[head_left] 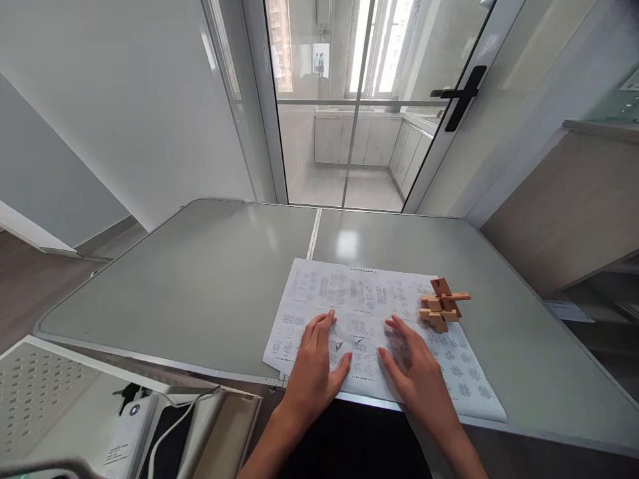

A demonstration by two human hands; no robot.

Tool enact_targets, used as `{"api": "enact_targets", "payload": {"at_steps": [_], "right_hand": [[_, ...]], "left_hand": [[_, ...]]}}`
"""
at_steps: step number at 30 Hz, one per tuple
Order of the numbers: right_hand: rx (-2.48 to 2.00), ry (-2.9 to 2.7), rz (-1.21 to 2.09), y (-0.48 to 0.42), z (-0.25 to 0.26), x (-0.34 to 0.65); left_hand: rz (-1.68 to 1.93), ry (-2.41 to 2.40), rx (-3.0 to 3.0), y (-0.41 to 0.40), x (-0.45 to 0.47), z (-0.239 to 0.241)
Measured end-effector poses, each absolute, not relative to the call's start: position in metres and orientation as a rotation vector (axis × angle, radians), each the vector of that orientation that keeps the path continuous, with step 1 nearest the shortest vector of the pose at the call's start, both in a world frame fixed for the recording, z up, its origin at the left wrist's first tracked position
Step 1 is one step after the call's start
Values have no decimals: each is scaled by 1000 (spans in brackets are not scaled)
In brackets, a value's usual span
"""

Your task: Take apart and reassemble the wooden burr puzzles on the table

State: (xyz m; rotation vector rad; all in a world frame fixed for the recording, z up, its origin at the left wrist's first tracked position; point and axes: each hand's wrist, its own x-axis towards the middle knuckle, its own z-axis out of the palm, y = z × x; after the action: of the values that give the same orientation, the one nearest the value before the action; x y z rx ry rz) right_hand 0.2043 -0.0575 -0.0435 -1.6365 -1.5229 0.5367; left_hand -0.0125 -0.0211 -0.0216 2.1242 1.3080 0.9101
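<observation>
Your left hand (315,362) and right hand (418,369) are at the near half of a printed sheet (344,293), thumbs apart from fingers, each grip holding nothing; you can't tell how firmly they touch the paper. The wooden block assembly (440,311) sits at the sheet's right edge, beyond your right hand, on the grey-green surface (200,279).
</observation>
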Motion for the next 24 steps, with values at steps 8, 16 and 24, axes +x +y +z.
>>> {"api": "enact_targets", "payload": {"at_steps": [8, 16, 24], "right_hand": [[-1634, -1496, 567, -58, -41, 204], [-1621, -1437, 622, -58, -35, 205], [-1623, -1425, 658, -58, -34, 206]], "left_hand": [[903, 1314, 2164, -21, -13, -24], [858, 1300, 2278, -19, -12, -22], [823, 1309, 2338, -19, -12, -23]]}}
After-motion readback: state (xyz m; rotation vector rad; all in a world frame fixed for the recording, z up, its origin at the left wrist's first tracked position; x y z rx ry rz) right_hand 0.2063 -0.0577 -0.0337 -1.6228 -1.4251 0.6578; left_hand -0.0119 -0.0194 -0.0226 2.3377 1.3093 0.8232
